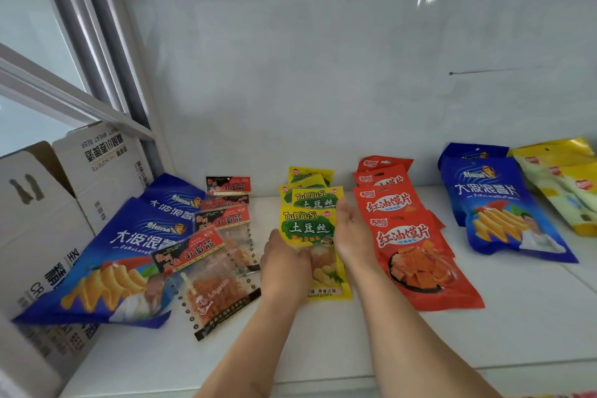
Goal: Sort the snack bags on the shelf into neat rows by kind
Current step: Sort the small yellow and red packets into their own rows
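I am squaring up the front yellow potato-shred bag (pixel 307 229) at the lower centre of the frame, on the white shelf (pixel 484 333). My left hand (pixel 284 268) is lying over the bag's lower left part, fingers fairly straight and pressing rather than pinching; my right hand (pixel 350 236) is resting flat against its right edge, fingers extended up the frame, the grip open and closed round nothing. I judge the two hands are bracketing the bag to nudge it into line with the yellow stack (pixel 310 187) just behind it. The bag is lying flat, long axis running from the shelf's front edge toward the back wall, printed top pointing up the frame, bottom seam toward me, tilted slightly so the bottom drifts right. Rows are reading by kind: blue chip bags (pixel 135 252) leaning at lower left against a cardboard box (pixel 38 220), clear skewer packs with red labels (pixel 223 252) overlapping in a column beside them, red bags (pixel 410 242) fanned just right of my right hand, each overlapping the one behind. More blue chip bags (pixel 494 203) are sitting at the right, well apart from the left ones, so that kind is split; yellow-and-white bags (pixel 565 187) are at the far right edge. Judging by this, sorting is well along, not finished.
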